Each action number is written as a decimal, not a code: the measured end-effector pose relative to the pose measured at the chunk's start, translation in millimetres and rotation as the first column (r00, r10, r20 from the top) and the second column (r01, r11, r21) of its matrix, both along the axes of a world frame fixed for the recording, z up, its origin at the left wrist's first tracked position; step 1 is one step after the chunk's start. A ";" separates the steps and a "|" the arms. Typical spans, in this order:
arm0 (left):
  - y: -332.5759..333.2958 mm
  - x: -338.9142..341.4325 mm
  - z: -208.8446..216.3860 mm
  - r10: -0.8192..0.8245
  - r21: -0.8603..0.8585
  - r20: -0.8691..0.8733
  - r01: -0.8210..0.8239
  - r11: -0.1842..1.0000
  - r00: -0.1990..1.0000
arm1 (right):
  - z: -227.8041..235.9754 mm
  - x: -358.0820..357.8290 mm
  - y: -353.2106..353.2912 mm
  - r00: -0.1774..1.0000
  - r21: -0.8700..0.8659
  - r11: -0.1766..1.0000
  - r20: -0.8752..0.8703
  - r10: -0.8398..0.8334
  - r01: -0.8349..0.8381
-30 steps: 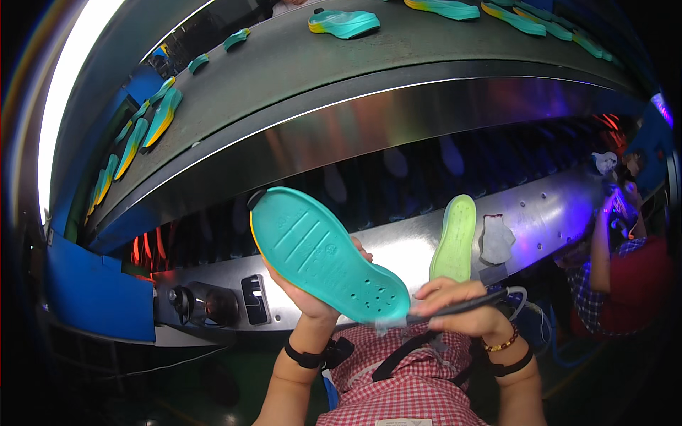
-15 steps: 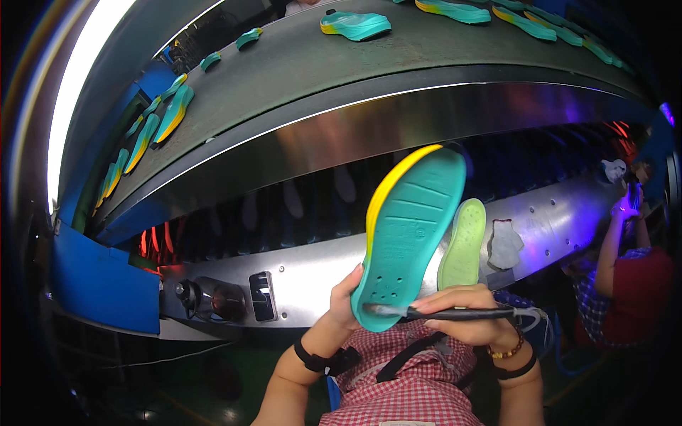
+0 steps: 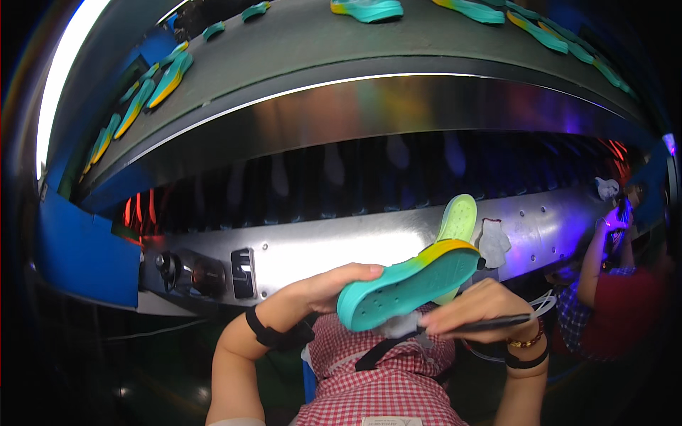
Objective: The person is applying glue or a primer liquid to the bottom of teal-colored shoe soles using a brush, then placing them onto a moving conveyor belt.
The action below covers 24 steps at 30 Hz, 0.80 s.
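Note:
My left hand (image 3: 328, 286) grips a teal shoe sole with a yellow rim (image 3: 410, 285) at its heel end, tilted so its side faces me. Just under the sole, my right hand (image 3: 477, 309) holds a thin dark pen-like tool (image 3: 474, 326) with a cable trailing off it. The tool's tip rests at a whitish patch on the sole's lower edge. A pale green sole (image 3: 456, 219) stands on end behind the teal one against the metal panel.
A curved grey conveyor belt (image 3: 298, 42) overhead carries several teal and yellow soles (image 3: 366, 9). Below it a shiny metal panel (image 3: 320, 248) has knobs and a switch (image 3: 242, 272). A white glove (image 3: 493, 241) hangs on it. Another person in red (image 3: 611, 298) works at right.
My left hand has turned the teal sole from upright with its underside showing to lying nearly level and side-on. My right hand with the tool has moved under its lower edge.

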<state>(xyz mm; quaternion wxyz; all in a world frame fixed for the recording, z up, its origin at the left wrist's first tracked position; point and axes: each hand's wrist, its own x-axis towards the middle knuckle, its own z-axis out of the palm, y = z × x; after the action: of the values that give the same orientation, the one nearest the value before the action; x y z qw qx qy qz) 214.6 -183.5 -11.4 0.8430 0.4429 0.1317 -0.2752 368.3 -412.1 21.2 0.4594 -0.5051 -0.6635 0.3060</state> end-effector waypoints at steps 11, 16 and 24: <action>13.6 -12.2 8.7 0.121 0.031 0.099 -0.124 0.992 0.988 | -6.6 -14.6 -9.5 0.968 0.122 0.964 0.060 -0.246 0.237; 28.0 -19.4 5.7 0.181 0.012 0.130 -0.184 0.983 0.975 | -13.8 -5.0 -10.0 0.984 0.051 0.983 0.014 -0.177 0.176; 39.5 -34.8 3.8 0.391 0.121 0.228 -0.424 0.897 0.892 | -6.5 -11.5 -10.0 0.979 0.003 0.979 0.027 -0.204 0.204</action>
<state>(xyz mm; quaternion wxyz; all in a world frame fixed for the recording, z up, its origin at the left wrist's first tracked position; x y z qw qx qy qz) 179.8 -144.0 -7.7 0.8507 0.4995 0.1603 -0.0343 356.8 -422.0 14.7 0.4794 -0.5745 -0.6143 0.2505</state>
